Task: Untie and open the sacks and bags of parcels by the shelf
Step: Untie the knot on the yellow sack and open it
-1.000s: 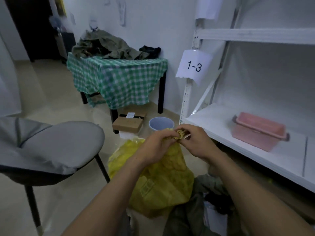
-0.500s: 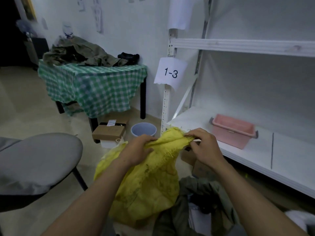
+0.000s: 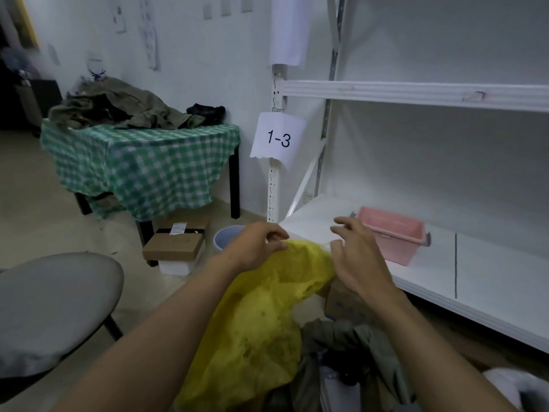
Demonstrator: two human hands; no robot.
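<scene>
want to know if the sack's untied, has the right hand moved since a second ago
Yes: the right hand has let go of the yellow sack and shifted right, toward the pink bin on the shelf.

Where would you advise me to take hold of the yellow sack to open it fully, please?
Grip the yellow sack at its loose top rim, coming from above, one hand each side. The mouth faces up between the left hand, fingers curled at the rim, and the right hand, fingers spread beside it. The body slumps soft below, so the rim probably pulls apart best.
</scene>
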